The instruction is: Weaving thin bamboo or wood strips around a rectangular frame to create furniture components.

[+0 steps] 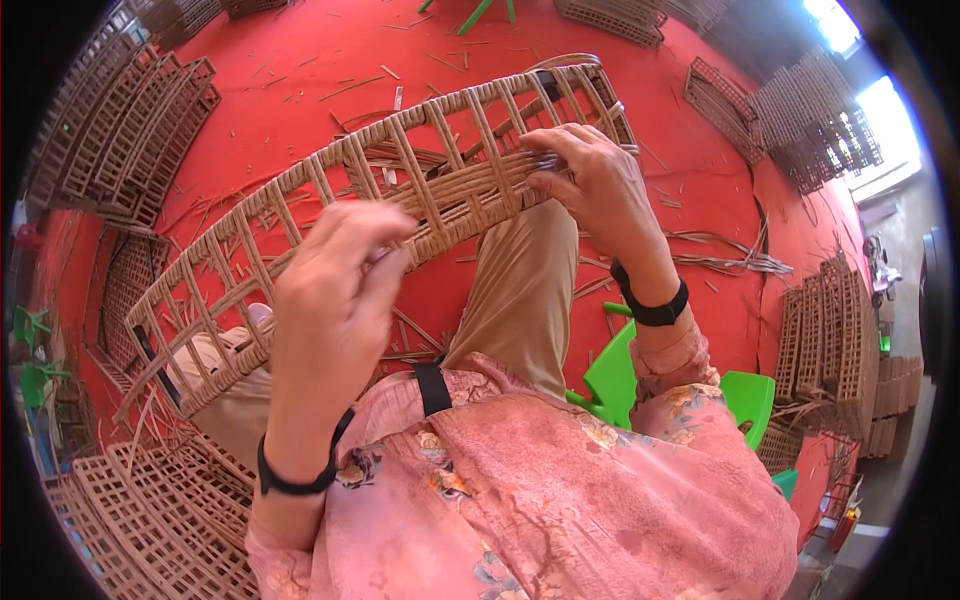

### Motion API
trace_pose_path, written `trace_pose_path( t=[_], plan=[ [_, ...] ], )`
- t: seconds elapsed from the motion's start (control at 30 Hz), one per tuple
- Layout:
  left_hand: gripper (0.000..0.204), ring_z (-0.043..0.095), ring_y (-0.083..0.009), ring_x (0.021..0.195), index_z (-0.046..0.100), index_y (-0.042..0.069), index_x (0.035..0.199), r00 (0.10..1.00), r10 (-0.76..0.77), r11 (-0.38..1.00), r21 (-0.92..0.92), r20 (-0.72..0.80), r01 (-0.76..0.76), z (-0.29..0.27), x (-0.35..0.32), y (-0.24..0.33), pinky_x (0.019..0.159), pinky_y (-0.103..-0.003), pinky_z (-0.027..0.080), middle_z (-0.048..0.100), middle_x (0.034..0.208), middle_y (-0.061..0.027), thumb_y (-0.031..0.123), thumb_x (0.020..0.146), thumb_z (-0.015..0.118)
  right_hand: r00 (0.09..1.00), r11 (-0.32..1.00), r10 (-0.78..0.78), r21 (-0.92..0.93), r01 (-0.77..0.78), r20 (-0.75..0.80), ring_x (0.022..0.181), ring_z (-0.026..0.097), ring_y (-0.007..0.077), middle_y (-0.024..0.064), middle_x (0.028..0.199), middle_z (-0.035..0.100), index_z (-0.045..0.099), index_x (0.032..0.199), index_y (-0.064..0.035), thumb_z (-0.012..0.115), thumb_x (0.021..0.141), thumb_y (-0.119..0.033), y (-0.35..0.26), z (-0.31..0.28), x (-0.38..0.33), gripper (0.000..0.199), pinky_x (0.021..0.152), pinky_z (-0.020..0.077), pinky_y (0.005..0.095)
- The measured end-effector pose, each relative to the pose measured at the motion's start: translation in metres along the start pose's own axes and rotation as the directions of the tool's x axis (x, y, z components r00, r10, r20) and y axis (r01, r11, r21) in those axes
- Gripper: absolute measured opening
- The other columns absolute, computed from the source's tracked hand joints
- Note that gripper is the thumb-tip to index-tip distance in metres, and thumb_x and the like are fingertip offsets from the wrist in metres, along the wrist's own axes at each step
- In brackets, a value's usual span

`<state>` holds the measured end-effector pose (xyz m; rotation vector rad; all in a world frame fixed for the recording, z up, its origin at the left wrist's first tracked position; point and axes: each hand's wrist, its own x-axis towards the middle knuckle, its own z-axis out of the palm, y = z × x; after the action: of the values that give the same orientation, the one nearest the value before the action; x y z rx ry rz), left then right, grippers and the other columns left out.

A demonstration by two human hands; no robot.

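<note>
The long woven rattan panel (400, 190) lies across the lap, running lower left to upper right; left hand (335, 300) and right hand (590, 180) both pinch its weave.

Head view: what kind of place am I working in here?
Probably a wicker-weaving workshop: both hands work a woven rattan frame, stacks of similar panels line the red floor, and cane scraps are scattered about.

a red floor (330, 50) strewn with thin cane offcuts (735, 262), with stacks of brown woven rattan panels (120, 130) lying along its edges.
</note>
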<state>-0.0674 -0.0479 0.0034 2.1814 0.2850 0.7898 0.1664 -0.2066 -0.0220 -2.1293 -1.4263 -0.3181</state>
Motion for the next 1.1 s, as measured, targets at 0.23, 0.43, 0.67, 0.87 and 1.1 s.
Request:
trace_pose_path(
  t=[0.23, 0.43, 0.67, 0.87, 1.1],
  plan=[
    [0.026, 0.069, -0.0328, 0.096, 0.066, 0.006, 0.114, 0.987, 0.146, 0.903, 0.399, 0.063, -0.159, 0.059, 0.044, -0.019, 0.080, -0.045, 0.055, 0.067, 0.109, -0.0133, 0.007, 0.088, 0.069, 0.995, 0.999, -0.050, -0.016, 0.052, 0.091, 0.091, 0.064, 0.0310, 0.0114, 0.089, 0.066, 0.069, 0.091, -0.0062, 0.074, 0.077, -0.019, 0.008, -0.003, 0.019, 0.019, 0.081, 0.0513, 0.0436],
    [0.020, 0.069, -0.0339, 0.088, 0.065, 0.007, 0.105, 0.992, 0.043, 0.912, 0.401, 0.122, -0.089, 0.067, 0.057, -0.020, 0.077, -0.046, 0.055, 0.064, 0.098, -0.0126, 0.011, 0.086, 0.071, 0.991, 0.990, -0.121, -0.061, 0.125, 0.057, 0.080, 0.065, 0.0283, 0.0077, 0.078, 0.064, 0.062, 0.081, -0.0060, 0.073, 0.075, -0.014, 0.013, 0.009, 0.020, 0.015, 0.074, 0.0516, 0.0402],
    [0.014, 0.069, -0.0330, 0.085, 0.061, 0.005, 0.096, 0.995, 0.087, 0.908, 0.407, 0.053, -0.101, 0.075, 0.058, -0.022, 0.074, -0.045, 0.054, 0.064, 0.092, -0.0122, 0.008, 0.085, 0.069, 0.975, 0.977, -0.206, -0.043, 0.210, 0.080, 0.086, 0.065, 0.0291, 0.0082, 0.083, 0.065, 0.067, 0.080, -0.0062, 0.073, 0.078, -0.021, 0.019, 0.003, 0.021, 0.016, 0.075, 0.0529, 0.0429],
    [0.022, 0.067, -0.0317, 0.084, 0.064, 0.004, 0.103, 0.958, 0.161, 0.823, 0.503, 0.239, -0.264, 0.062, 0.051, -0.015, 0.072, -0.044, 0.054, 0.063, 0.091, -0.0110, 0.011, 0.084, 0.072, 0.969, 0.969, -0.230, -0.069, 0.237, 0.089, 0.091, 0.065, 0.0295, 0.0097, 0.098, 0.069, 0.072, 0.105, -0.0064, 0.071, 0.080, -0.018, 0.010, 0.006, 0.013, 0.027, 0.080, 0.0533, 0.0426],
    [0.052, 0.064, -0.0266, 0.098, 0.064, 0.008, 0.132, 0.975, 0.208, 0.732, 0.647, 0.083, -0.212, 0.067, 0.033, -0.016, 0.081, -0.042, 0.054, 0.063, 0.104, -0.0084, 0.020, 0.083, 0.077, 0.988, 0.980, -0.142, -0.133, 0.149, 0.064, 0.099, 0.064, 0.0339, 0.0147, 0.110, 0.068, 0.064, 0.127, -0.0083, 0.070, 0.080, -0.018, -0.008, 0.005, 0.015, 0.047, 0.088, 0.0527, 0.0458]
  ],
)
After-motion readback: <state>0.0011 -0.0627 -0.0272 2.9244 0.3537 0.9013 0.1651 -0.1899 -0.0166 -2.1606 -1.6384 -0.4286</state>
